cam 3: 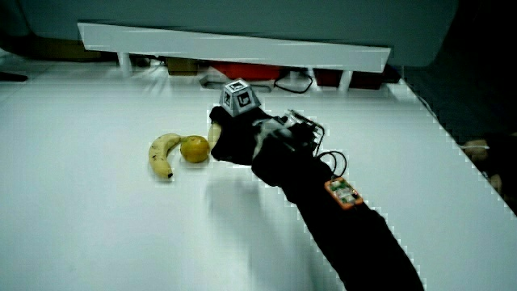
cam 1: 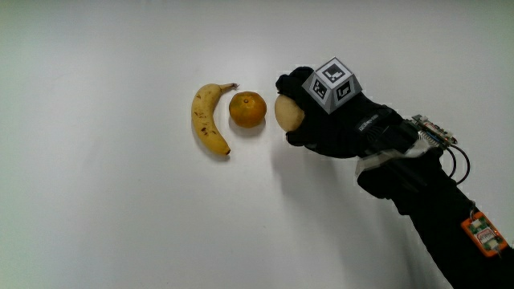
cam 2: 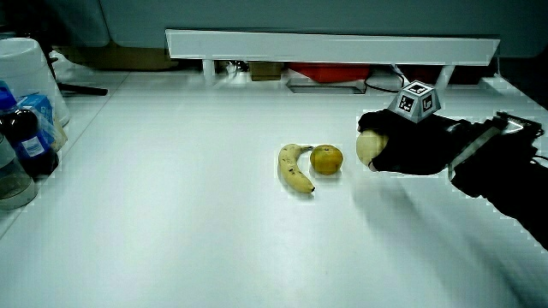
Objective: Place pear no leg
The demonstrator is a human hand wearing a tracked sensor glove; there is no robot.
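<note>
The hand [cam 1: 333, 116] is clamped around the pear [cam 1: 288, 112], holding it just beside the orange [cam 1: 247, 109] (a banana [cam 1: 209, 120] lies next). I think the pear may roll and push the orange when released.

black-gloved hand [cam 1: 333, 120], patterned cube [cam 1: 332, 83], black sleeve [cam 1: 434, 213]

The main view looks straight down on the white desk [cam 1: 96, 225] from close above, taking in only a narrow patch of it around the curved yellow banana [cam 1: 209, 120] and the round orange fruit [cam 1: 247, 109]. Both side views look forward and down across the desk from lower and farther off, toward the low white partition [cam 2: 334, 44] at its edge. All three share the banana [cam 2: 296, 168] [cam 3: 164, 153] and the orange fruit [cam 2: 326, 159] [cam 3: 195, 149].
</note>
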